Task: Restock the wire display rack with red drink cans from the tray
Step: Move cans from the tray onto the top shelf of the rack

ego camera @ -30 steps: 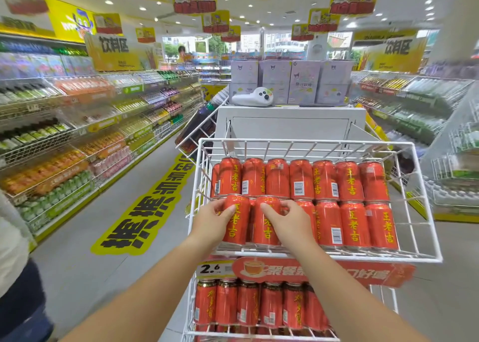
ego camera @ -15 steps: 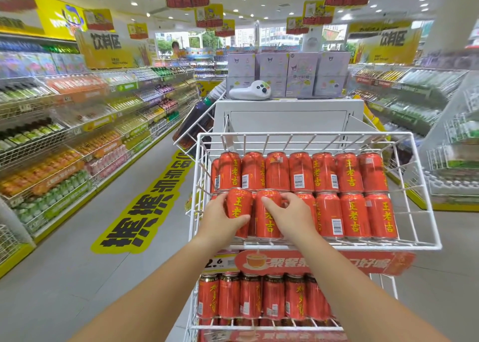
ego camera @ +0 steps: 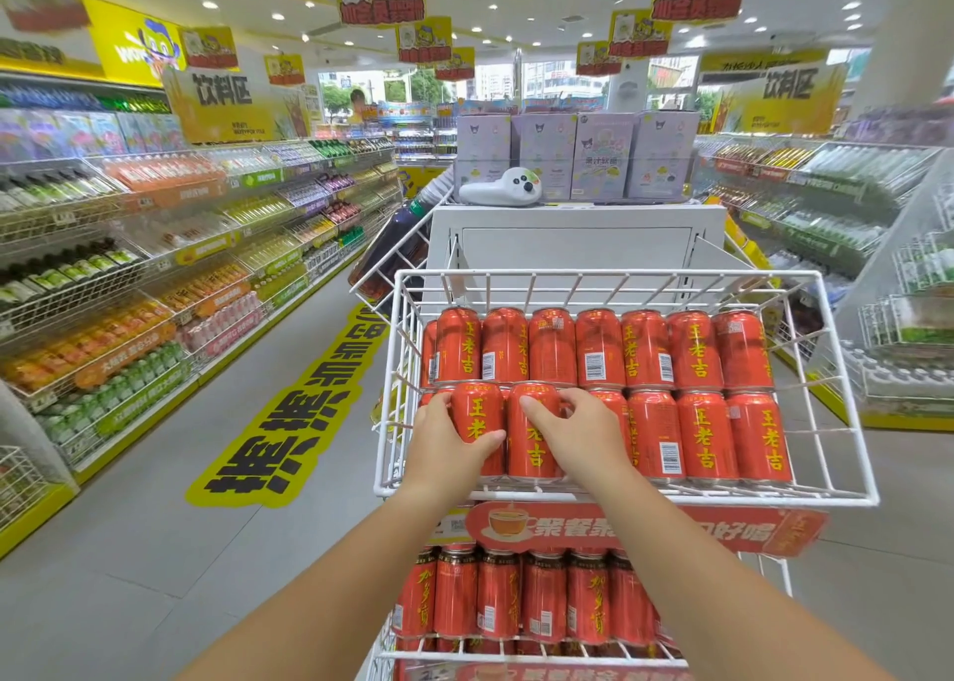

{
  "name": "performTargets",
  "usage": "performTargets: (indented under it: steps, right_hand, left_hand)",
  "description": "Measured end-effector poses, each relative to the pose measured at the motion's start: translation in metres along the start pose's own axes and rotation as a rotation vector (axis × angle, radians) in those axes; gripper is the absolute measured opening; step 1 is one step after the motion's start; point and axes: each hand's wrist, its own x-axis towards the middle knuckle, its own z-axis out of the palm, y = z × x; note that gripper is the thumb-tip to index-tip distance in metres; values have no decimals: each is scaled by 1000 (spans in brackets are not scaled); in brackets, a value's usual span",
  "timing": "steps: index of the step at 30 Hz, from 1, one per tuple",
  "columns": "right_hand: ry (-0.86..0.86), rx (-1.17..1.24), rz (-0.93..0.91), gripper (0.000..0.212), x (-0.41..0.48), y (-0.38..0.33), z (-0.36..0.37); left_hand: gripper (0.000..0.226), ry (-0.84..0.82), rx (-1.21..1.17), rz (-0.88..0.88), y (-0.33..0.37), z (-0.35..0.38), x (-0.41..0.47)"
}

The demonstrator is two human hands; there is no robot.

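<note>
Both hands grip upright red cans.

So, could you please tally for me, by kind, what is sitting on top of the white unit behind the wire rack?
Purple boxes: 4
White handheld device: 1
Total: 5

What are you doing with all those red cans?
A person is filling the top basket of a white wire display rack with red drink cans. The left hand wraps one front-row can, and the right hand rests on the can beside it, both standing at the left end of the front row. The back row looks full, and the shelf below holds more red cans.
</note>
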Motion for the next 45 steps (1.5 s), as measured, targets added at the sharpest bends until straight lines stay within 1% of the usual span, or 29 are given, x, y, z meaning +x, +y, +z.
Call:
performTargets:
  steps: [4,6,8,9,11,13,15,16,18,20,23,26,29,32,35,40,45]
  right_hand:
    - [-35,-40,4,75,-1,0,-2]
    - [-38,-76,5,78,-3,1,-4]
    - [-36,-148,-22,79,-8,5,-9]
    - [-38,-200,-50,79,-11,7,-12]
    - [-59,-336,-119,77,-18,11,-19]
    - [-72,-515,-209,80,-26,14,-25]
    - [-56,-648,-298,81,-34,17,-29]
    - [-55,-694,-323,81,-40,18,-31]
    - [-63,-776,-355,82,-55,20,-36]
    - [-41,-848,-401,83,-75,23,-40]
    - [16,-909,-454,85,-109,31,-41]
    - [52,-939,-482,84,-148,47,-32]
    - [64,-947,-477,83,-188,73,-15]
    - [26,-936,-424,82,-227,104,7]
    - [-29,-938,-363,80,-262,139,29]
    - [-135,-945,-274,79,-306,222,70]
    - [-293,-934,-206,79,-336,343,138]
  left_hand:
    - [91,-49,-11,-18,-1,-7,3]
    - [83,-55,-28,-22,-3,-12,2]
    - [78,-48,17,18,-6,-18,-2]
    - [75,-53,94,68,-6,-22,-7]
    - [75,-82,325,181,-6,-32,-22]
    - [82,-109,593,291,-4,-42,-37]
    - [95,-131,837,380,-3,-51,-52]
    - [99,-141,925,403,-5,-53,-57]
    - [94,-149,1012,391,-7,-58,-68]
    - [90,-156,1035,401,-8,-62,-82]
    - [90,-115,1046,520,-16,-68,-103]
    - [90,-77,1025,635,-40,-68,-126]
    - [89,-88,974,701,-72,-65,-154]
    - [88,-139,975,731,-110,-60,-185]
    - [86,-211,983,712,-151,-52,-212]
    - [86,-336,976,606,-235,-21,-252]
    - [86,-436,972,524,-365,31,-291]
